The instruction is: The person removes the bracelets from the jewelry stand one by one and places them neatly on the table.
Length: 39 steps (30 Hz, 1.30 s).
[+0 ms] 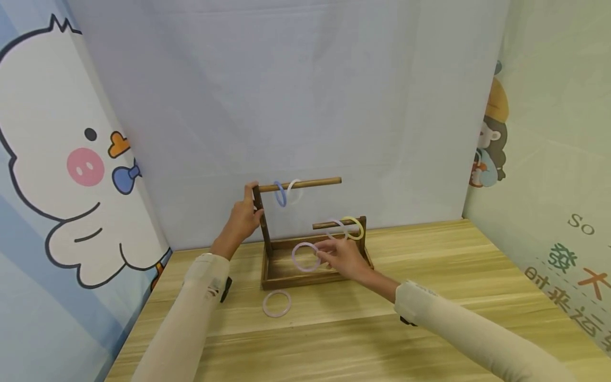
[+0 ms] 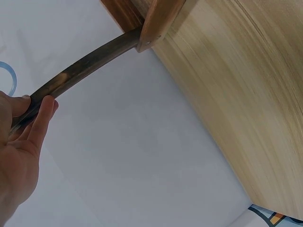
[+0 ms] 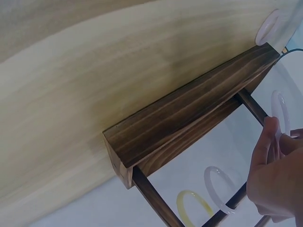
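A dark wooden stand [image 1: 305, 282] has a tray base, a tall left post and a shorter right one, each with a horizontal bar. My left hand [image 1: 242, 218] grips the tall post [image 2: 85, 66] near its top. Between the thumb and fingers of my right hand [image 1: 347, 258], a pale purple ring [image 1: 293, 257] is pinched, held up in front of the tray. On the upper bar [image 1: 320, 183] hang a blue ring [image 1: 284, 198] and a white ring [image 1: 288, 189]. The lower bar carries a pale purple ring [image 1: 345, 229] and a yellow ring [image 1: 361, 229].
Another pale pinkish ring [image 1: 263, 304] lies flat on the wood-grain table [image 1: 406, 339], in front of the stand's left corner. A pale cloth wall [image 1: 305, 106] rises close behind the stand. Printed cartoon panels flank both sides.
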Available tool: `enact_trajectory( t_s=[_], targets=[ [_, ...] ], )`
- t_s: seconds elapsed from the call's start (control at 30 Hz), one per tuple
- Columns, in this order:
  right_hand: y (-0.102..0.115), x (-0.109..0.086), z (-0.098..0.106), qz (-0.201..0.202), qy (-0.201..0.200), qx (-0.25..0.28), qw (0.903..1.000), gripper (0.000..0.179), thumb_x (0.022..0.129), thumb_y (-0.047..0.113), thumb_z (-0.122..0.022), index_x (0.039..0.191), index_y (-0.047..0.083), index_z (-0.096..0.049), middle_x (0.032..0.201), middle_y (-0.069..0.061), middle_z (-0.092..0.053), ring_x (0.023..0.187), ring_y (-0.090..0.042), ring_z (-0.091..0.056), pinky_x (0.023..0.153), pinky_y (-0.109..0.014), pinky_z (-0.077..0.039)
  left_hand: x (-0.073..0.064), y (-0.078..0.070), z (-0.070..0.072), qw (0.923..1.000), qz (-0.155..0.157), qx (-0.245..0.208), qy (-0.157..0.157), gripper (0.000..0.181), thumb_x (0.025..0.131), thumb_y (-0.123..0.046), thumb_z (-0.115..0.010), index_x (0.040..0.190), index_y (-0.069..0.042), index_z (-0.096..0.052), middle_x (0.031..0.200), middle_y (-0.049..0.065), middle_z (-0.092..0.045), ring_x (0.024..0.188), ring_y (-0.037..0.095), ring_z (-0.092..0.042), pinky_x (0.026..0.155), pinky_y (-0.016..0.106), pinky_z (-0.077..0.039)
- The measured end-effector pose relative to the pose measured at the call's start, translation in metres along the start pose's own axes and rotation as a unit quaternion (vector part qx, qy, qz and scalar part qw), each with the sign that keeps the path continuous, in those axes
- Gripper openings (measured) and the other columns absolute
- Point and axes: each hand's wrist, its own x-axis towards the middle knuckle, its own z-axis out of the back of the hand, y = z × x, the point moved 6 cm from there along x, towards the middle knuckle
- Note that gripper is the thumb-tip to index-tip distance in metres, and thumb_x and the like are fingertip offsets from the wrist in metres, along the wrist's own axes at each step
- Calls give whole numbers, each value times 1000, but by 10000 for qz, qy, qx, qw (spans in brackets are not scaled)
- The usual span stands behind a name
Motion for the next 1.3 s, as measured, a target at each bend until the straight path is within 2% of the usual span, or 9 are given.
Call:
enact_trajectory(
  t_s=[0.13, 0.27, 0.4, 0.57, 0.8, 0.93, 1.07, 1.2, 1.3],
  targets=[
    [-2, -4, -5, 51, 41, -43, 10000, 22, 97, 4, -72, 118, -5, -75, 101, -20, -78, 74, -25, -78, 59, -35, -62, 0, 0, 0, 10000, -9, 32, 8, 74, 101, 1, -64, 157, -9, -16, 98, 31, -70, 76, 40, -72, 62, 46, -59],
    [-4, -8, -10, 246, 104, -83, 9996, 22, 96, 2, -73, 116, -6, -75, 101, -22, -77, 73, -31, -77, 59, -40, -62, 1, 0, 0, 10000, 26, 85, -9, 74, 101, 1, -65, 156, -9, -17, 96, 30, -71, 75, 40, -71, 62, 47, -59],
    [-6, -12, -14, 364, 253, -50, 9990, 22, 96, 0, -72, 116, -7, -74, 100, -23, -77, 74, -37, -76, 58, -36, -62, 2, 0, 0, 10000, 25, 85, -2, 74, 101, 1, -64, 157, -9, -17, 96, 31, -71, 75, 41, -71, 63, 47, -59],
    [-8, -16, -21, 492, 490, -7, 9976, 20, 96, -3, -71, 115, -10, -73, 99, -25, -76, 71, -36, -76, 57, -28, -61, 3, 1, 0, 9999, 68, 82, 35, 74, 101, 0, -64, 158, -9, -17, 95, 29, -71, 75, 40, -71, 63, 47, -59],
    [-16, -25, -32, 153, 784, 165, 9967, 22, 98, -1, -69, 117, -9, -72, 101, -24, -76, 77, -39, -76, 62, -42, -62, 1, -1, 0, 10000, 52, 82, 25, 74, 101, 1, -64, 157, -9, -17, 95, 30, -71, 75, 40, -71, 64, 48, -59],
    [-21, -28, -36, 23, 824, 132, 9965, 22, 98, 0, -69, 119, -7, -73, 100, -22, -77, 77, -35, -76, 60, -35, -62, 1, 1, -1, 10000, 31, 79, 7, 75, 101, 1, -64, 157, -10, -16, 95, 30, -71, 75, 40, -71, 63, 47, -59],
    [-25, -29, -39, 59, 869, 109, 9961, 21, 97, 0, -70, 117, -7, -74, 99, -21, -77, 68, -33, -74, 56, -28, -59, 1, 3, -1, 10000, 64, 67, 14, 75, 101, 0, -64, 158, -11, -16, 95, 29, -71, 76, 40, -71, 64, 47, -59],
    [-31, -31, -41, -3, 950, 111, 9954, 19, 97, -1, -71, 113, -9, -74, 97, -20, -78, 61, -30, -71, 52, -25, -57, 2, 3, -1, 10000, 81, 51, 18, 74, 101, 0, -64, 158, -10, -17, 96, 30, -71, 77, 40, -72, 64, 48, -59],
    [-35, -33, -43, -198, 992, 171, 9947, 19, 97, 1, -71, 112, -10, -74, 98, -21, -77, 63, -27, -73, 53, -26, -58, 1, 2, -1, 10000, 64, 35, 13, 74, 101, 1, -64, 157, -9, -17, 97, 30, -71, 77, 41, -72, 64, 48, -59]
  ],
)
